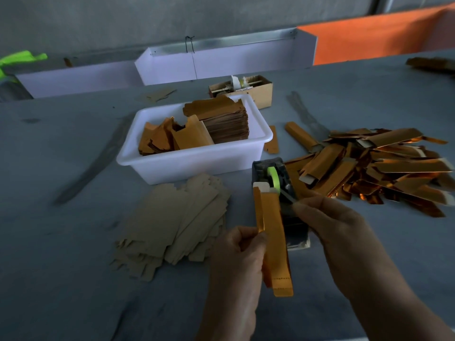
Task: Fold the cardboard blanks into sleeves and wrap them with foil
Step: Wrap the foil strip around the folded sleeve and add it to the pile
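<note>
Both hands sit low in view. Left hand (236, 252) has its fingers (248, 238) curled round a foil-wrapped sleeve (273, 239), pinching its long edge. Right hand (330, 217) pinches something by the tape dispenser (273, 178) at 12 o'clock; what it holds is too small to tell. I think the sleeve is light, thin and easy to crush, with slippery foil, so hold the edges softly. Flat cardboard blanks (172, 225) lie at 10 o'clock on the tabletop (61, 279). Finished sleeves (384, 166) pile at 2 o'clock. A white tub (197, 161) hides its lower stacks.

Two bare hands (246, 252) and forearms, no sleeves or gloves
</note>
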{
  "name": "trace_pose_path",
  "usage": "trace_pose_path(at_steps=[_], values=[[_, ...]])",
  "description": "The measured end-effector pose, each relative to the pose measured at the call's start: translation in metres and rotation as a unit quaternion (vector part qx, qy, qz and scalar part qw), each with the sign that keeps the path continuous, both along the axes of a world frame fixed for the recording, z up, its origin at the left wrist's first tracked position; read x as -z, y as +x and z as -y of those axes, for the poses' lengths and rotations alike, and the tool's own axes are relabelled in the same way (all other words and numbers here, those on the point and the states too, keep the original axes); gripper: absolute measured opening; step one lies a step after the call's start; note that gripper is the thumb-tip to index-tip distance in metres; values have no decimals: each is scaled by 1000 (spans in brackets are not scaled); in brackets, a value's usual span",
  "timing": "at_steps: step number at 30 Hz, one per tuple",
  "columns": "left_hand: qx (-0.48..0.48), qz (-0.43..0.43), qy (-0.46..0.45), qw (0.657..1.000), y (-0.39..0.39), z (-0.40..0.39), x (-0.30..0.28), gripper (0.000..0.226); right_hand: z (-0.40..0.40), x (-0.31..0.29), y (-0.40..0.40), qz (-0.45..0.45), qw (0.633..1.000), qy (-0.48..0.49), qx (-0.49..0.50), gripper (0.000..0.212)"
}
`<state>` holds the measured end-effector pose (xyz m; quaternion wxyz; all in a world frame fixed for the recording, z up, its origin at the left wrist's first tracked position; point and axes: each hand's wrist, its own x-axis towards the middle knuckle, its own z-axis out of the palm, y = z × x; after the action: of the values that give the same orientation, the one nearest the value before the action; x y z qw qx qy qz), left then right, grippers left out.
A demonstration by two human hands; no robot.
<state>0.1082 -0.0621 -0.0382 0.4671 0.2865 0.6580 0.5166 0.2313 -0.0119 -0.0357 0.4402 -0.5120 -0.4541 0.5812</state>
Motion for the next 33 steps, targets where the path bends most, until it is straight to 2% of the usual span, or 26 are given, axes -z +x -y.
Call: trace_pose_path(at_steps=[3, 9, 13, 17, 21, 28, 33], values=[[-2, 11, 1, 1000, -1, -1, 1, 15, 5, 2, 0, 159, 984, 81, 19, 10], [13, -2, 23, 1000, -9, -3, 2, 16, 13, 16, -2, 269, 951, 145, 41, 15], [19, 7, 69, 997, -12, -5, -4, 15, 14, 19, -5, 291, 941, 166, 45, 17], [76, 1, 91, 993, -9, -9, -10, 15, 17, 22, -9, 301, 931, 195, 63, 16], [143, -8, 78, 987, -3, -13, -12, 15, 18, 27, -10, 300, 928, 209, 70, 8], [150, -27, 58, 987, -3, -16, -11, 12, 16, 26, -12, 337, 904, 255, 71, 9], [148, -5, 52, 988, -2, -16, -14, 15, 16, 19, -3, 269, 935, 222, 56, 15]])
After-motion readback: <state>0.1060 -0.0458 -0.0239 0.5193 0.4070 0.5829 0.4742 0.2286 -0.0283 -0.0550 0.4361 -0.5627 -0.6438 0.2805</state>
